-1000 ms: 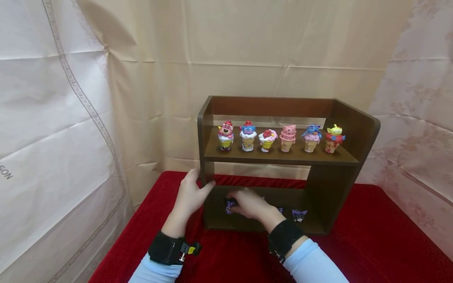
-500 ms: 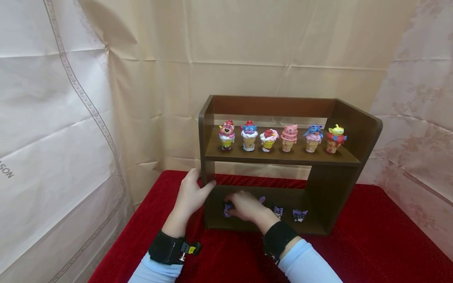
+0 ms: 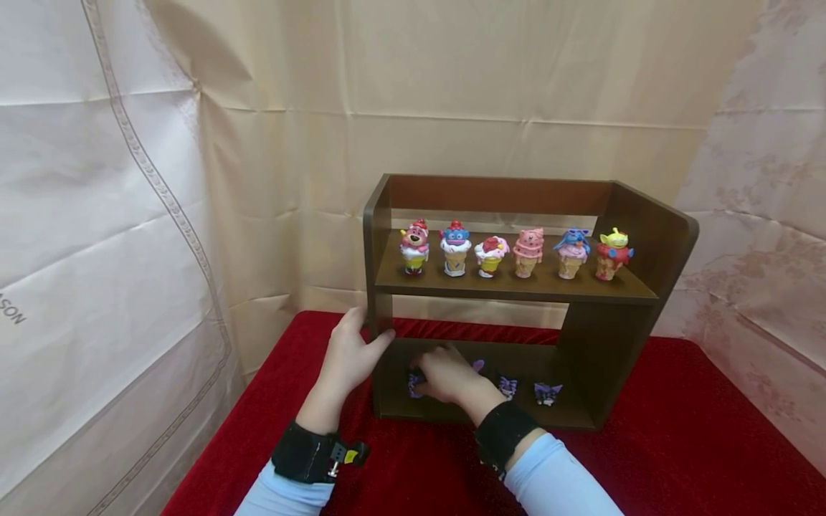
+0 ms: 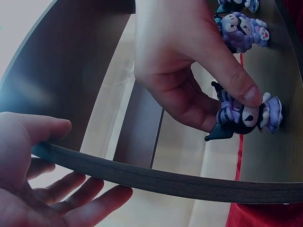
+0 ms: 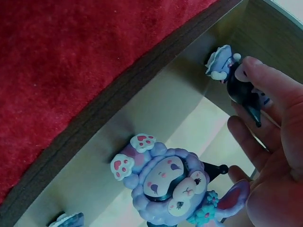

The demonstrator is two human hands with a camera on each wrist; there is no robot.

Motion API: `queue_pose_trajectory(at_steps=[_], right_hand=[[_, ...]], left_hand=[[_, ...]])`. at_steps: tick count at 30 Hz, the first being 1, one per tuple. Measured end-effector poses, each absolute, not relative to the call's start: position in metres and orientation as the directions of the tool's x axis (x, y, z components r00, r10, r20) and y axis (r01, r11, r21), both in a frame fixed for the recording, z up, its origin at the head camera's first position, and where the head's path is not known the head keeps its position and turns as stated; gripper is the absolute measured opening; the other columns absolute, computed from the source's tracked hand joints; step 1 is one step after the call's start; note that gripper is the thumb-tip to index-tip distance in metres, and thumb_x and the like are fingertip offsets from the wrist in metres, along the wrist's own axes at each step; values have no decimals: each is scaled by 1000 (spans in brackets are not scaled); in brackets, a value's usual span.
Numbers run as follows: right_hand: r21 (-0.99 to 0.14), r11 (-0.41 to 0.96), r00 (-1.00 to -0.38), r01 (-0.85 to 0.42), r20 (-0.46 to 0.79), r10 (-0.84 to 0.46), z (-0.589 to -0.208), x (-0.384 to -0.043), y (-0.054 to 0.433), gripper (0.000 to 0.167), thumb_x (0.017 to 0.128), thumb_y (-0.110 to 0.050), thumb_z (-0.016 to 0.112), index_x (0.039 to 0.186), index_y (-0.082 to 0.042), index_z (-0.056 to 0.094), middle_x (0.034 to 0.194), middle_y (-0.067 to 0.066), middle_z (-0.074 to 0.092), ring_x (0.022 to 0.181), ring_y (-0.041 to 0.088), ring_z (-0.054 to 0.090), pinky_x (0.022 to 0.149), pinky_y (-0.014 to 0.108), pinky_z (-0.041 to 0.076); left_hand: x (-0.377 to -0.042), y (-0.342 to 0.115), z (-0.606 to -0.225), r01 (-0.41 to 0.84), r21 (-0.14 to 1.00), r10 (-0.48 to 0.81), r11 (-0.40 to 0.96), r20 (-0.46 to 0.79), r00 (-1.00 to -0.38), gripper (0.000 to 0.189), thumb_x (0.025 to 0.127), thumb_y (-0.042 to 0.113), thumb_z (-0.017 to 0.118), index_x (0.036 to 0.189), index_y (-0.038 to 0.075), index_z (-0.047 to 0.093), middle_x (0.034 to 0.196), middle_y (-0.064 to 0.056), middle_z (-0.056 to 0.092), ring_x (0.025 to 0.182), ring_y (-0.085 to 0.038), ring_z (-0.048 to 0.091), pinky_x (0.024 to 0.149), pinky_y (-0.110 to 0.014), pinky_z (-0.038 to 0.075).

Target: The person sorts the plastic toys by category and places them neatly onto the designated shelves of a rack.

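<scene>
My left hand [image 3: 347, 356] holds the left side panel of a dark brown two-tier shelf [image 3: 516, 292], thumb on the inner face and fingers on the outer. On the lower tier, my right hand [image 3: 444, 375] pinches a small purple-and-black figurine [image 4: 242, 116] by its head between thumb and fingers. Its lilac base sits at or very near the lower board; contact is unclear. Beside it is a lilac fluffy-hooded figurine [image 5: 163, 182] with pink paw pads, mostly hidden by my right hand in the head view. Further right are two more purple figurines, one central [image 3: 508, 387], one right [image 3: 547, 393].
Several ice-cream-cone figurines stand in a row on the upper tier, from a pink bear [image 3: 414, 247] to a yellow-and-red one [image 3: 613, 254]. The shelf stands on a red velvet cloth [image 3: 671, 430]. Beige draped fabric [image 3: 290, 179] hangs behind.
My right hand has moved slightly left and down with the purple-and-black figurine, uncovering more of the figurines to its right. My left hand stays on the side panel.
</scene>
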State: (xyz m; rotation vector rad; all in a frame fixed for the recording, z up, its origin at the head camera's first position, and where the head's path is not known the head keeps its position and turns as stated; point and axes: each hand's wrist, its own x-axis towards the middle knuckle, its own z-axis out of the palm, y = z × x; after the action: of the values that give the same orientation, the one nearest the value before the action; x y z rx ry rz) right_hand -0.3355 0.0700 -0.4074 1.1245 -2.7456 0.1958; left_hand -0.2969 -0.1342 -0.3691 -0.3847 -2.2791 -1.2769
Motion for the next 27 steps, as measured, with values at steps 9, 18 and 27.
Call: queue_pose_trajectory(at_steps=[9,18,27], right_hand=[[-33,727,-720,-686,175,-671,-407,-336,70,38,83,-32,86,115,-13,77,113,-1,74,108,23,67,107,56,40],[-18,737,-728,-676,175,-663,-408,-333,69,38,83,-34,86,114,-14,77,111,-2,75,106,23,68,108,56,39],[-88,712,-706,-697,260,-659,-401,-329,84,51,85,-39,83,123,-8,71,117,7,72,111,32,65,109,60,36]], left_hand=[[-297,-134,-370,487,697,6,527,570,-822,37,90,13,77,125,6,64,120,-10,65,113,-28,63,96,-53,52],[-296,-133,-370,487,700,6,522,568,-823,38,90,13,78,125,6,65,120,-11,65,113,-28,63,96,-53,51],[-294,-135,-365,558,645,-5,522,656,-754,37,91,17,78,126,9,67,122,-9,66,111,-23,63,89,-47,57]])
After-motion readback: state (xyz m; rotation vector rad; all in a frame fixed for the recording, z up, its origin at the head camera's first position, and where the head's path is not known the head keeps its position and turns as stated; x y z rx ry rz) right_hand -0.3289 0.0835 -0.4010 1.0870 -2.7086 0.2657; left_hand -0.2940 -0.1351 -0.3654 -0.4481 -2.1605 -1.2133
